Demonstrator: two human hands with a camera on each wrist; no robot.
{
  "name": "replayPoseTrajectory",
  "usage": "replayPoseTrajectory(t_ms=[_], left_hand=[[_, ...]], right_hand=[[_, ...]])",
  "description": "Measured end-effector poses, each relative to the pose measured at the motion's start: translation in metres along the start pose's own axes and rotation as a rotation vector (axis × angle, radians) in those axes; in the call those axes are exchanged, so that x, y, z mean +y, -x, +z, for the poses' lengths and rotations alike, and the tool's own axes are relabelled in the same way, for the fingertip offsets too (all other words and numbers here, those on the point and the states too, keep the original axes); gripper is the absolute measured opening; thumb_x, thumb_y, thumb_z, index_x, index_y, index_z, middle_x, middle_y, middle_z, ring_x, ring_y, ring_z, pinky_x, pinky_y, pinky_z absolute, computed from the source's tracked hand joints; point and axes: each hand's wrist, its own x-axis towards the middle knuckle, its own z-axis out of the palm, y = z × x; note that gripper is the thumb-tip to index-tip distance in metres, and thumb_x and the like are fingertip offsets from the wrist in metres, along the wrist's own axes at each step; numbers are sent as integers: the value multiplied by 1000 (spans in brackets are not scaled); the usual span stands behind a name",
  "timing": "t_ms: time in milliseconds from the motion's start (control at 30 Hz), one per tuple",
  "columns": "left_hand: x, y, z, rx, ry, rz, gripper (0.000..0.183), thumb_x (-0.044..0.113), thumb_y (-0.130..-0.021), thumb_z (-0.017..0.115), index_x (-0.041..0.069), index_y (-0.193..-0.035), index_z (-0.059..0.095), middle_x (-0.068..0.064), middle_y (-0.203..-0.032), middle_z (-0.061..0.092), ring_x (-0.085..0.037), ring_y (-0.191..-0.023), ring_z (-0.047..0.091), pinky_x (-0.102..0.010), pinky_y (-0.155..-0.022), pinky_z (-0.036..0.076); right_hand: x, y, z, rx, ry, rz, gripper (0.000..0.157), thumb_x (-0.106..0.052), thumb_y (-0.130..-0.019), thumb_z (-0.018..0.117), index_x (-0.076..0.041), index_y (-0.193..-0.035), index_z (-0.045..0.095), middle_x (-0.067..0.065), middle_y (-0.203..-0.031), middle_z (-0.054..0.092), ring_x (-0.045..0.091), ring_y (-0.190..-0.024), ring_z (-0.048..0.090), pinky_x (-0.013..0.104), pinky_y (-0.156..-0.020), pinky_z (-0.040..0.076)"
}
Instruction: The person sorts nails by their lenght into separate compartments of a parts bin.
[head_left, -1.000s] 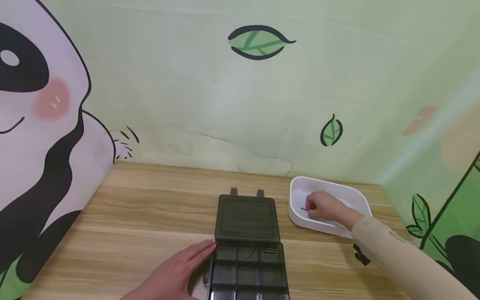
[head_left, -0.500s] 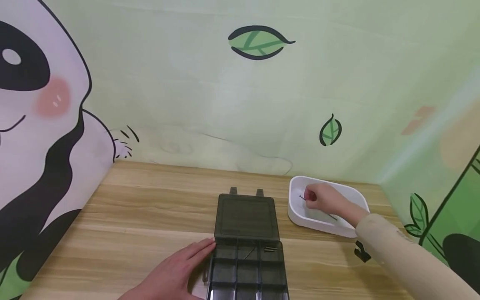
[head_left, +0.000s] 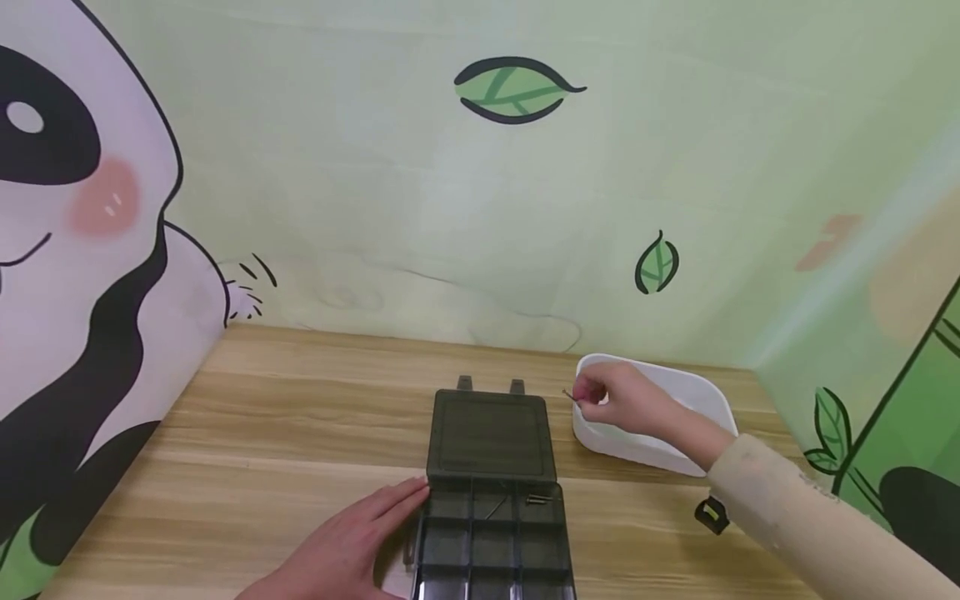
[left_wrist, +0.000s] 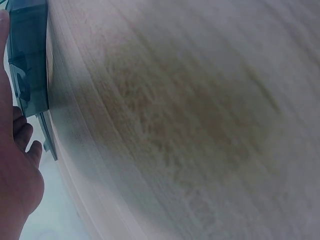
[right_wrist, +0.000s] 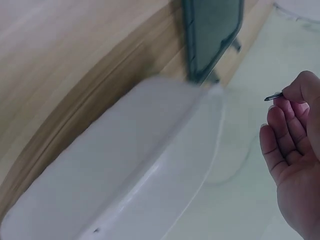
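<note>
Head | screws (head_left: 537,500) inside open box (head_left: 491,467) | left wrist | box's outer wall (left_wrist: 34,70)

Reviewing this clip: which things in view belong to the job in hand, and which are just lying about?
Part of the job:
screw, in the grip of the right hand
white tray, beneath that hand
open divided box, left hand at its side
loose screws in the box

Seemingly just there:
small black object on the table
patterned backdrop
</note>
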Motion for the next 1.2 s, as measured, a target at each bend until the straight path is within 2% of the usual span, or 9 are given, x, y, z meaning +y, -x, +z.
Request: replayPoseTrajectory(t_ms=[100, 233, 500, 700, 967, 1200], left_hand=[[0, 0, 0, -6, -1, 5, 121, 91, -78, 65, 5, -161, 46, -10, -164, 49, -25, -140, 56, -45, -106, 57], [0, 0, 0, -16, 8, -2, 121, 91, -78, 66, 5, -161, 46, -10, -164, 48, -26, -140, 56, -46, -106, 57], [0, -1, 1, -14, -2, 5, 122, 92, -77, 65, 5, -161, 46, -10, -164, 48, -26, -141, 56, -45, -106, 57], [0, -2, 0, -25, 19, -17, 122, 92, -77, 66, 6, -161, 47, -9, -164, 48, -24, -141, 56, -45, -106, 57], [1, -2, 0, -47, 56, -69, 125, 93, -74, 68, 9, -163, 44, -6, -166, 46, -22, -143, 54, -46, -109, 55], [0, -1, 0, -38, 64, -67, 126, 93, -72, 69, 9, -163, 45, -6, -165, 48, -22, -141, 56, -46, -109, 55]], right_hand=[[-14, -2, 5, -5, -11, -56, 12, 0, -90, 75, -12, -91, 73, -12, -82, 68, 4, -76, 61, 31, -71, 60], [-28, -4, 17, -19, -51, -102, 15, 2, -88, 74, -13, -91, 73, -12, -82, 70, 1, -76, 62, 27, -72, 59], [-48, -3, 44, -81, -183, -109, 16, 2, -88, 75, -13, -92, 74, -11, -84, 71, 0, -77, 62, 34, -71, 63], [-56, -3, 59, -98, -220, -161, 16, 2, -88, 75, -13, -92, 74, -11, -85, 72, -1, -77, 63, 26, -71, 61], [-66, -2, 76, -124, -225, -208, 14, 0, -88, 75, -14, -91, 72, -11, -84, 70, -5, -78, 62, 25, -71, 61], [-68, 0, 91, -126, -237, -274, 10, -2, -88, 76, -11, -91, 74, -8, -84, 71, -6, -77, 62, 21, -69, 60]])
